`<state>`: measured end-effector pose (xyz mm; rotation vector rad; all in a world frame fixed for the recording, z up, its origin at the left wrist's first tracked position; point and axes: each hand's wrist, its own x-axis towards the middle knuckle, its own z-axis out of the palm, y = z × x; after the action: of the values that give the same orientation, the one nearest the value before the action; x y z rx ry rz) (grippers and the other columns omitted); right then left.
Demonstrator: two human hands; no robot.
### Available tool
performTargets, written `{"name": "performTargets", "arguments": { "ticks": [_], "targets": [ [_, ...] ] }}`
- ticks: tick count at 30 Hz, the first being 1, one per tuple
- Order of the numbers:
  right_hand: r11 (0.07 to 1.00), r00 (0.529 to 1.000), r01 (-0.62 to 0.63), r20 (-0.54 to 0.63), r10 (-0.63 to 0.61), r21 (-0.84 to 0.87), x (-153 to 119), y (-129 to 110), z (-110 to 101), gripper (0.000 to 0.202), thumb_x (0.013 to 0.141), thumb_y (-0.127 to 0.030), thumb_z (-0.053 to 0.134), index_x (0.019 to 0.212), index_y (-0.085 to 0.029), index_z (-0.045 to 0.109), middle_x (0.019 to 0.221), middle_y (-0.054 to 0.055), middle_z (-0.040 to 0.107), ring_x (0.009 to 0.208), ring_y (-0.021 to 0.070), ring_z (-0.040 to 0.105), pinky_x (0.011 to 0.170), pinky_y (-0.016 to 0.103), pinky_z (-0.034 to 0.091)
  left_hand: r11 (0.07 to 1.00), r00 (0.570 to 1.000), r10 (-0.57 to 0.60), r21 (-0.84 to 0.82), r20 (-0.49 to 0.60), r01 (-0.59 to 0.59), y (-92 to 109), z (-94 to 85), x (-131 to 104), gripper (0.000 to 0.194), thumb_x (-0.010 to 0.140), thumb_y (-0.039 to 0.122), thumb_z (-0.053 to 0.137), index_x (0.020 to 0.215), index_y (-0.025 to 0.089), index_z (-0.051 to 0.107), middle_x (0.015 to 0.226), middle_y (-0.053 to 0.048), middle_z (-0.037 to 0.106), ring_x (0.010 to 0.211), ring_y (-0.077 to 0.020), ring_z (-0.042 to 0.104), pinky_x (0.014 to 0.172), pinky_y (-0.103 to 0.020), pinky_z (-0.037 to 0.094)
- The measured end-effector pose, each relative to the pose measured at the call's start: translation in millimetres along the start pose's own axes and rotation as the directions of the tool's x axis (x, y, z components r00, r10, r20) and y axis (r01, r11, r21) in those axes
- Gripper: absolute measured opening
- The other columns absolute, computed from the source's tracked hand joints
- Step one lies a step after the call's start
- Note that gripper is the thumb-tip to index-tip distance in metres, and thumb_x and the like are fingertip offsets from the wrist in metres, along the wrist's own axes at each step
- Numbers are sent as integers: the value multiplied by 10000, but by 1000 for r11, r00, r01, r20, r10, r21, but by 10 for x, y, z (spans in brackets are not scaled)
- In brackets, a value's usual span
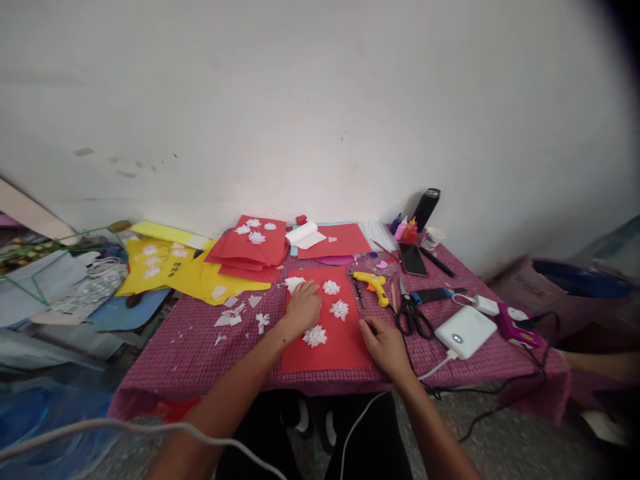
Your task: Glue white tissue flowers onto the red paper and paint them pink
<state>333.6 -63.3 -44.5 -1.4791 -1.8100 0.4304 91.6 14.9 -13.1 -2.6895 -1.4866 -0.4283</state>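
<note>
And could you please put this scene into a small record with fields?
left hand: over the red sheet, fingers at white paper near its far left corner
right hand: at the sheet's right edge, contact unclear
on sheet: three white paper flowers in plain view
right of sheet: yellow glue gun, scissors, white power bank
left of sheet: loose white paper scraps

I can read no text for certain: the dark characters (175, 269) on the yellow sheet (163, 264) and the white device's (469, 328) display (457, 339) are too small.
</note>
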Motion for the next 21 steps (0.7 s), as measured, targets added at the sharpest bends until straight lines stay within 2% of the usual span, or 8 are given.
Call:
{"name": "performTargets", "arguments": {
  "ticks": [5,14,18,21],
  "targets": [
    [1000,1000,-2,-11,2,5,4,1,0,306,1006,-408,476,860,-237,684,815,49,743,758,246,695,689,340,495,999,1000,21,-36,2,-21,-8,-56,12,151,896,133,541,868,154,688,1099,-137,658,1171,-275,539,1087,-441,397],
    [1000,1000,-10,-21,10,12,3,7,12,283,998,-388,489,886,-238,702,846,53,760,782,247,708,703,335,494,983,997,65,-169,-41,-71,50,-461,-41,229,999,218,445,896,184,648,1117,-98,671,1082,-218,586,1007,-386,457],
    [1000,1000,-8,-16,8,-5,-2,-21,-4,289,997,-390,482,864,-253,698,813,52,758,749,253,705,689,340,489,979,995,96,-179,10,-92,154,-453,-63,205,964,231,515,838,199,673,970,-61,695,966,-203,619,945,-359,478],
    [1000,1000,-6,-23,6,-1,-3,-29,-7,286,993,-391,480,864,-258,698,806,50,757,747,254,705,678,338,490,989,995,82,-129,49,-75,244,-361,-84,194,909,308,629,761,195,683,887,-75,681,943,-244,620,944,-407,475]
  ]
}}
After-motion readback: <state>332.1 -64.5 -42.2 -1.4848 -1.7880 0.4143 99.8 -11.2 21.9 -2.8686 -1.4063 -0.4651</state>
